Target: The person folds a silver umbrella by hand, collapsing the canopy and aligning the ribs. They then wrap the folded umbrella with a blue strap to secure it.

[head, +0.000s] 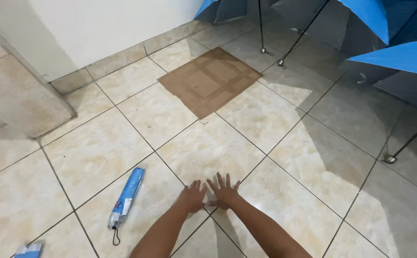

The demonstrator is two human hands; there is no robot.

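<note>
Head view: both hands are laid flat on the tiled floor (pixel 309 167), side by side and just touching at the thumbs. Left hand (pixel 192 197) is spread, fingers released, nothing gripped. Right hand (pixel 224 192) is the same, fingers splayed and empty.

Nearest object is a folded umbrella (pixel 126 197), blue, sealed in a clear plastic sleeve, lying flat on the floor to the left of the left hand, near but apart from it. A dark wrist loop is seen trailing from its lower end.

Handling, as judged: light, rigid along its length, easily lifted by one hand. The sleeve is likely slick and crinkly, so a wrap grip around the middle is preferred over a fingertip pinch. The loop is an alternative hold, but the umbrella would swing from it.

A cardboard sheet (pixel 211 81) is laid flat further ahead, well apart from the hands. Open umbrellas (pixel 400 57), blue outside and grey inside, are standing at upper right with handles resting on the floor. A second blue item (pixel 29 250) is cut off at the lower left edge; its kind cannot be told.
</note>
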